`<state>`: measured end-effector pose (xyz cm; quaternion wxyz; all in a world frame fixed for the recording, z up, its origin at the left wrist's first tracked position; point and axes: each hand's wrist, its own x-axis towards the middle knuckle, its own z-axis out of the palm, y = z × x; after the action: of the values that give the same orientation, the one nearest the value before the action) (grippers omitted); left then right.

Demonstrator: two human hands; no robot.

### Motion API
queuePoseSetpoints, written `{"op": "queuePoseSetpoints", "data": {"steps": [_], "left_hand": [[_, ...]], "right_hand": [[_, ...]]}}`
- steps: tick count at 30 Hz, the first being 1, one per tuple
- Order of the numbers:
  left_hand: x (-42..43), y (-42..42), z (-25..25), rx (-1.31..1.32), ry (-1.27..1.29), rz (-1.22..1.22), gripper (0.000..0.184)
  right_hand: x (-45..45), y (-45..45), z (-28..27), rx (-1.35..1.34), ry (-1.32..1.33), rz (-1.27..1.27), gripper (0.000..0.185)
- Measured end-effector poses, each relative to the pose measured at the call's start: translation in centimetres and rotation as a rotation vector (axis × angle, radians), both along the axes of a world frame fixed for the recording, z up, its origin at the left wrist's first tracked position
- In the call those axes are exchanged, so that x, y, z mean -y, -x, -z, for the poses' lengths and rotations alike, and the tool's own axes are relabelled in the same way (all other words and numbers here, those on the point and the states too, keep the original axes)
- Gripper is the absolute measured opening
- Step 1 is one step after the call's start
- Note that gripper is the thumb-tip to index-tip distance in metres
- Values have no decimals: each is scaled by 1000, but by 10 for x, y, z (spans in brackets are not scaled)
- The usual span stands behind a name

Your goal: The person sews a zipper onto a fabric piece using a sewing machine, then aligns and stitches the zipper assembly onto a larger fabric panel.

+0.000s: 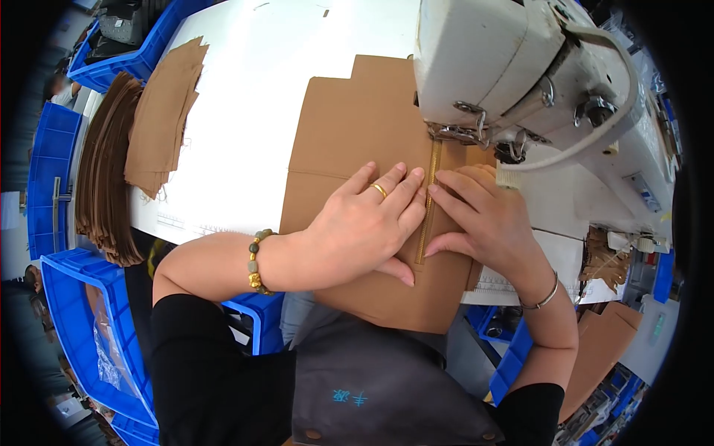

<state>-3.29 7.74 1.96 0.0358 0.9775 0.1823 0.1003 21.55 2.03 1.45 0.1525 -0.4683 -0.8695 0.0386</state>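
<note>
A brown fabric or leather-like panel (327, 126) lies on the white sewing table, its near end hanging over the front edge toward my lap. A gold-toothed zipper (423, 241) runs lengthwise along it, up to the needle area of the sewing machine (483, 67). My left hand (368, 219) rests flat on the panel left of the zipper, fingers stretched out and thumb apart. On the other side, my right hand (491, 219) lies on the panel with its fingers spread and fingertips beside the zipper. The stitching point under the machine head is partly hidden.
Stacked brown pieces (167, 119) and a thick dark-brown bundle (108, 171) lie on the table's left. Blue bins (93, 327) stand along the left side. More brown pieces (599, 349) are at the lower right. A pale cable (595, 137) loops beside the machine head.
</note>
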Motion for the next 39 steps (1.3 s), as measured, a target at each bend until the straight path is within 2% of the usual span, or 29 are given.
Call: {"op": "queuePoseSetpoints", "data": {"steps": [15,25,27,34,39], "left_hand": [[-34,-15,8,55,-3,-76,99],[-38,-16,7,108,59,-95,87],[-37,-15,6,111,68,-94,86],[-34,-15,5,139,64,-100,81],[-31,-14,8,150,98,-102,80]], "right_hand": [[-8,0,8,-42,-128,55,65],[-6,-1,2,-13,-3,75,66],[-6,0,5,-69,-87,61,65],[-13,-1,10,-75,-79,42,71],[-10,-3,9,37,-117,64,74]]}}
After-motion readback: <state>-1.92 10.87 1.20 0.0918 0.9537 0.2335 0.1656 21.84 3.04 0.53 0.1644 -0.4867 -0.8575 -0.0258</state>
